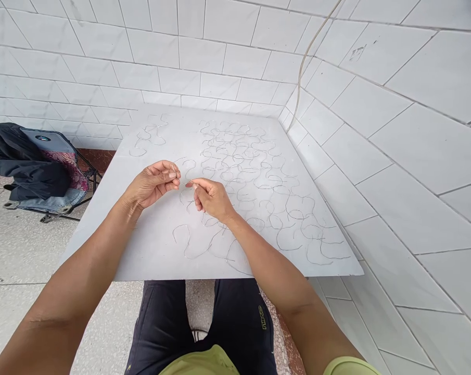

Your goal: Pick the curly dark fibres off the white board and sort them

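Observation:
Above the middle of a pale grey tabletop point(149, 250), my two hands are raised close together with a small gap between them. My left hand point(155, 183) is closed in a pinch on a thin wire point(174, 167), a short bit of which shows at the fingertips. Thumb and index finger of my right hand point(212, 199) are pressed together, pointing at the left fingertips. They seem to grip the same fine wire, though it is hard to make out there. Beneath and beyond the hands lie loose curved wires point(235, 179).
Many bent wires spread over the right half of the table, with a smaller group point(151, 133) at the back left. White tiled walls border the back and right. A folding chair point(65, 172) with dark cloth stands left. A cable point(301, 67) hangs in the corner.

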